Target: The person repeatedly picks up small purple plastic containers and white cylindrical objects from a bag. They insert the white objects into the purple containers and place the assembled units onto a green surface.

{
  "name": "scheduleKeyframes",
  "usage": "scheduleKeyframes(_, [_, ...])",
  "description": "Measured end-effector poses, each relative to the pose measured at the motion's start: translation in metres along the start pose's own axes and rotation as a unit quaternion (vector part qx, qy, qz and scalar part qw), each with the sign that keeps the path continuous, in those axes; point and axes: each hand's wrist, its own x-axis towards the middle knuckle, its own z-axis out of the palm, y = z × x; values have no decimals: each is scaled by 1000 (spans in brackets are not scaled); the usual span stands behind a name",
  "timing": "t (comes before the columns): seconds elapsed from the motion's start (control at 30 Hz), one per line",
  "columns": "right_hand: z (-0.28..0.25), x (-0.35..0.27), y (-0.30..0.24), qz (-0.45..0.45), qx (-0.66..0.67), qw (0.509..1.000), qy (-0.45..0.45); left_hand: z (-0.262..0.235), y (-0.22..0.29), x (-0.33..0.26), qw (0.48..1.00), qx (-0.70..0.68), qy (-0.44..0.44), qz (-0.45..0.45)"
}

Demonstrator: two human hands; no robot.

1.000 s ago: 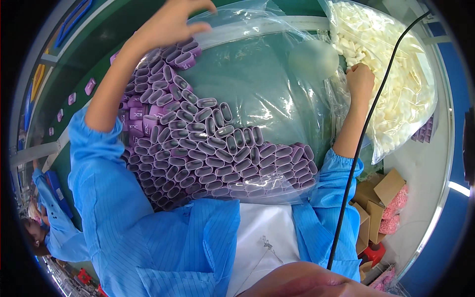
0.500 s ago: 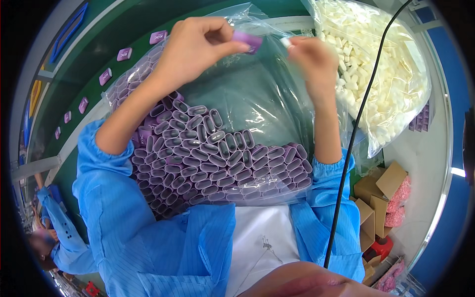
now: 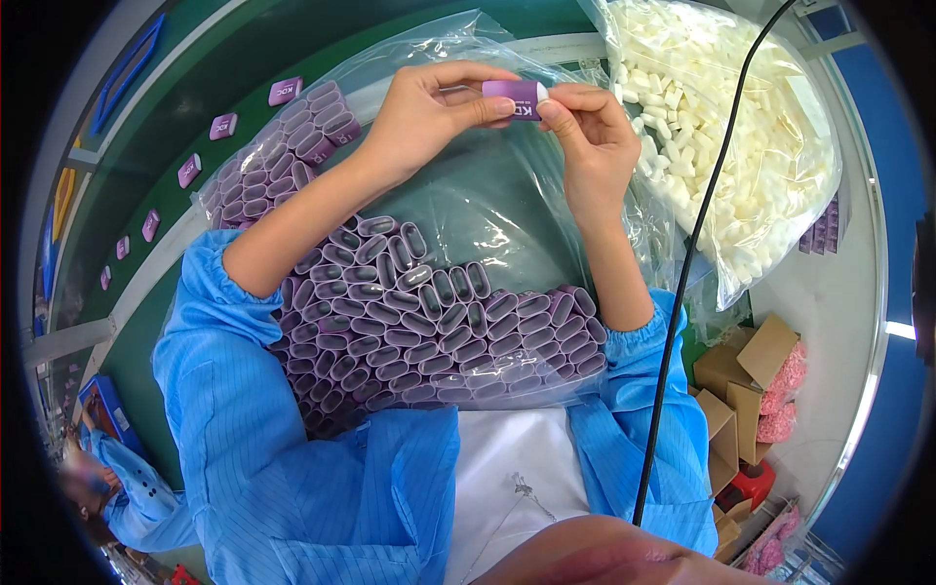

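Green tabletop [image 3: 478, 195] underlies hands [image 3: 419, 112] [image 3: 599, 141] partly hiding purple case [image 3: 507, 90].

12 o'clock: smooth, satin-glossy purple oval plastic casing [image 3: 502, 90] | 2 o'clock: matt cream rounded blocks [image 3: 687, 146]; glossy, crinkled clear plastic bag [image 3: 726, 290] | 4 o'clock: matt brown cardboard box [image 3: 746, 419] | 8 o'clock: smooth blue pinstriped cloth jacket [image 3: 263, 448], soft sheen

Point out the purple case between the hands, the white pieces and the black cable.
Purple case [image 3: 509, 91]: head view, middle of its side.
White pieces [image 3: 775, 146]: head view, pile's right part.
Black cable [image 3: 694, 237]: head view, midway along.
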Motion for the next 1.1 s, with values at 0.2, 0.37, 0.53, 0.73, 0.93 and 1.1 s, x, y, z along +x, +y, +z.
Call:
scheduleKeyframes(0.2, [1,-3,8,-43,3,999,-31,4,-7,-4,994,-107,6,-4])
scheduleKeyframes(0.37, [3,-4,-1,-142,-139,980,-16,1,-3,-4,991,-135,-14,-3])
scheduleKeyframes(0.53, [-7,8,-6,-311,-285,905,-55,-1,0,-3,991,-132,-29,-3])
scheduleKeyframes(0.73, [-13,6,-9,-233,-255,932,-111,-14,-8,-1,986,-134,-79,-66])
scheduleKeyframes(0.93, [-12,8,-14,-328,-352,864,-145,-17,-9,0,976,-139,-110,-127])
scheduleKeyframes(1.1, [-6,4,2,-333,-363,864,-107,-12,-10,-3,968,-178,-109,-141])
